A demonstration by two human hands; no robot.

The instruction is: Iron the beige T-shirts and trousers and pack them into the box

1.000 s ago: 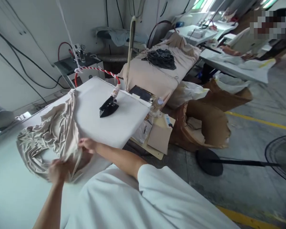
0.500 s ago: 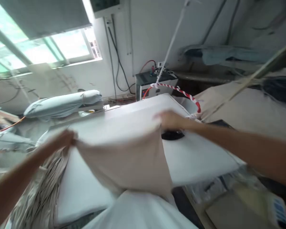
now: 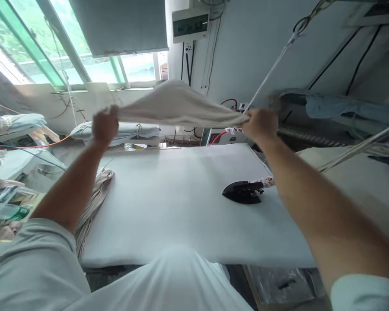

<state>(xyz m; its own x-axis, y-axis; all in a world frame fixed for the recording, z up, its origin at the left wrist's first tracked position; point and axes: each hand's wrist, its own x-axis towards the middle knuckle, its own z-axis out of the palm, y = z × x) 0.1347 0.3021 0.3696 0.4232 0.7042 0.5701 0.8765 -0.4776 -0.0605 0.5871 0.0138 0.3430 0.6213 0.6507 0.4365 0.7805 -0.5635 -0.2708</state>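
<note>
A beige piece of cloth (image 3: 178, 103) is stretched in the air above the far side of a white padded ironing table (image 3: 168, 207), its middle billowing upward. My left hand (image 3: 105, 124) is closed on the cloth's left end. At the other end, my right hand (image 3: 262, 122) grips it in a closed fist. Below the right hand, a black iron (image 3: 243, 192) lies on the table, its cord side toward my right forearm. Along the table's left edge hangs a pile of beige cloth (image 3: 95, 198), partly hidden by my left arm.
Behind the table are a padded sleeve board (image 3: 129, 129) and a grey box-shaped machine (image 3: 227, 136) with a red hose. A white cord (image 3: 272, 71) hangs at the right. Another cloth-covered surface (image 3: 359, 172) lies right; plastic wrapping (image 3: 278, 285) sits below the table's front edge.
Both hands have risen and moved away from me, lifting the cloth off the table area into the air. The view has shifted, and the iron now shows fully.
</note>
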